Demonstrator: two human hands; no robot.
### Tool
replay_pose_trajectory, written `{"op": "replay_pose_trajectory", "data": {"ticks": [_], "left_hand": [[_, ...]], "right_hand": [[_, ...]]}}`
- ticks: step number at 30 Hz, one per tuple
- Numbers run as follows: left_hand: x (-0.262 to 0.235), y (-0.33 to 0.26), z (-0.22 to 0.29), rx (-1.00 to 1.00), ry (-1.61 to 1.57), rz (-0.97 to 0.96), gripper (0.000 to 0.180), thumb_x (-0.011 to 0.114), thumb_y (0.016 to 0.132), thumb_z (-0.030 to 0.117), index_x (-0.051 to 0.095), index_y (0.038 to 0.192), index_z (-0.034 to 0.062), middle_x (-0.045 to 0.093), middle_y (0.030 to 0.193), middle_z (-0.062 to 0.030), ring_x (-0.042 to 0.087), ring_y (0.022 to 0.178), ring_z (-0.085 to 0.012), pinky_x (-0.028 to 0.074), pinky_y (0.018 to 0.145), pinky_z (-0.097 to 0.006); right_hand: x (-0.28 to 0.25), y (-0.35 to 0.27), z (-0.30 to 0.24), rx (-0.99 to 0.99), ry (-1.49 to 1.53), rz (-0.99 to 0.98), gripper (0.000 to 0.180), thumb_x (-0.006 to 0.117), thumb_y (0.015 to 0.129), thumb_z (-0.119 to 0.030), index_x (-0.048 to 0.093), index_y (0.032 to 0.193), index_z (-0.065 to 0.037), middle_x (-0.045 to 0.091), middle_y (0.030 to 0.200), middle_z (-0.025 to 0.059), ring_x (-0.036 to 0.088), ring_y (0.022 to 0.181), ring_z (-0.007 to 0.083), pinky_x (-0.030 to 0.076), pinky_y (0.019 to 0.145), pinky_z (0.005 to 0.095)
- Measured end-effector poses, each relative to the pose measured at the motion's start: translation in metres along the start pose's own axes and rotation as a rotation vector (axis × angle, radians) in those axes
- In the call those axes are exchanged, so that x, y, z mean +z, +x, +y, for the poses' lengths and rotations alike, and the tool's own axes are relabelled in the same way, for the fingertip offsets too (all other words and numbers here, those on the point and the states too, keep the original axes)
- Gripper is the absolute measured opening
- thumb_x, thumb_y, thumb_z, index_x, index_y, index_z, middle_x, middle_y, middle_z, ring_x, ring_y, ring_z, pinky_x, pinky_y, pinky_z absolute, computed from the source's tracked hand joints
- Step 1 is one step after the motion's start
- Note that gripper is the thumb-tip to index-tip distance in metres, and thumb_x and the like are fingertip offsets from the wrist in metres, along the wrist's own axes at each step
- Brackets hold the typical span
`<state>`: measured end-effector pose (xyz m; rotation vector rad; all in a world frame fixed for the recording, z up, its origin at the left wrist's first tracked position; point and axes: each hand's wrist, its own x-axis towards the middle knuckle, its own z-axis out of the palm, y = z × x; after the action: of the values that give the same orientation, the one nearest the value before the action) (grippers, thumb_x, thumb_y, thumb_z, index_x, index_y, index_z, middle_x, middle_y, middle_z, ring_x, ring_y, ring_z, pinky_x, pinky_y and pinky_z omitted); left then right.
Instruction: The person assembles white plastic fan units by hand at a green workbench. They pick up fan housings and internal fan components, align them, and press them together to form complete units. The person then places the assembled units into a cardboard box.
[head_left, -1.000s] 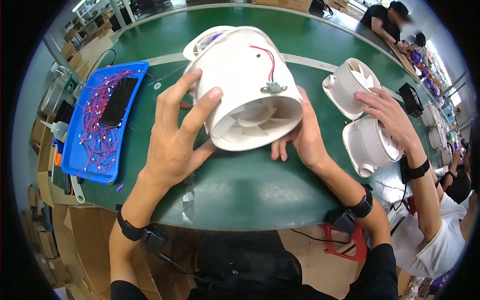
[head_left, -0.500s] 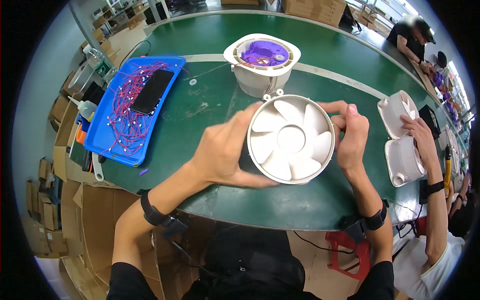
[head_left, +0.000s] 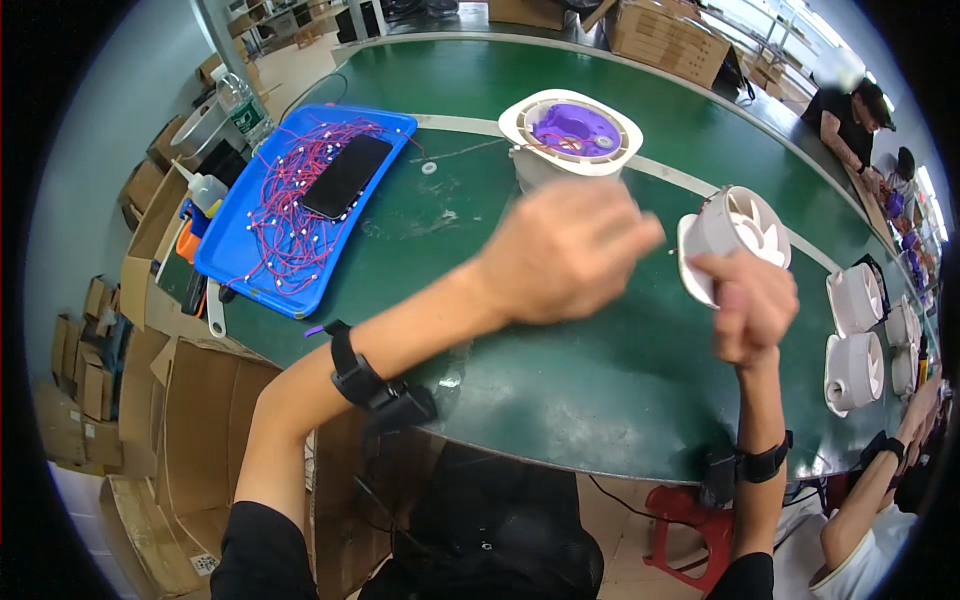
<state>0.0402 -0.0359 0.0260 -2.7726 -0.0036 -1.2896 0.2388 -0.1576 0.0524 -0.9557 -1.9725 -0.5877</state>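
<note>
My left hand (head_left: 565, 255) is smeared by motion over the middle of the table, its fingers partly curled. It overlaps the lower part of a white housing (head_left: 575, 165) with a purple disc-shaped part (head_left: 575, 130) and thin wires in its top. My right hand (head_left: 750, 305) is closed at the near side of a white fan housing (head_left: 728, 232), hiding part of it. The housing is turned on its side, its flange to the left and its white blades facing right.
A blue tray (head_left: 262, 291) holds red wires (head_left: 285, 220) and a black phone (head_left: 347, 177) at left. Two more fan housings (head_left: 855, 372) stand at right, near a co-worker's arm (head_left: 890, 455). A small white washer (head_left: 429, 168) lies on the green table (head_left: 580, 400).
The fan housing went from between both my hands to the right side of the table and turned sideways. My left hand left it; the co-worker's hand drew away from the other housings.
</note>
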Motion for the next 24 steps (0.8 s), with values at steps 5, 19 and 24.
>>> {"op": "replay_pose_trajectory", "data": {"ticks": [5, 19, 24], "left_hand": [[0.0, -0.02, -0.077, -0.205, 0.262, -0.082, 0.048, 0.073, 0.073, 0.024, 0.059, 0.117, 0.0096, 0.06, 0.112, -0.013, 0.057, 0.105, -0.0312, 0.042, 0.095, -0.043], [-0.012, -0.016, -0.067, -1.203, -1.042, 0.494, 0.041, 0.048, 0.098, 0.032, 0.06, 0.111, -0.0041, 0.066, 0.103, -0.0091, 0.062, 0.091, -0.0176, 0.048, 0.082, -0.032], [-0.003, -0.012, -0.03, -1.342, -1.539, 0.498, 0.044, 0.043, 0.1, 0.032, 0.045, 0.13, 0.0007, 0.056, 0.124, -0.0129, 0.06, 0.107, -0.0235, 0.05, 0.093, -0.042]], "right_hand": [[0.042, -0.017, -0.01, 0.108, 0.19, -0.31, 0.007, 0.066, 0.074, -0.005, 0.065, 0.082, -0.005, 0.051, 0.058, 0.0061, 0.053, 0.049, 0.0215, 0.041, 0.043, 0.0341], [0.055, -0.032, -0.003, 0.651, 0.473, -0.558, 0.071, 0.077, 0.074, -0.024, 0.042, 0.134, -0.006, 0.062, 0.103, 0.0123, 0.062, 0.085, 0.0205, 0.05, 0.066, 0.0301], [0.059, -0.03, -0.011, 0.907, 0.803, -0.175, 0.124, 0.083, 0.069, -0.018, -0.011, 0.15, -0.016, 0.04, 0.133, 0.0252, 0.055, 0.108, 0.0303, 0.053, 0.079, 0.0359]]}}
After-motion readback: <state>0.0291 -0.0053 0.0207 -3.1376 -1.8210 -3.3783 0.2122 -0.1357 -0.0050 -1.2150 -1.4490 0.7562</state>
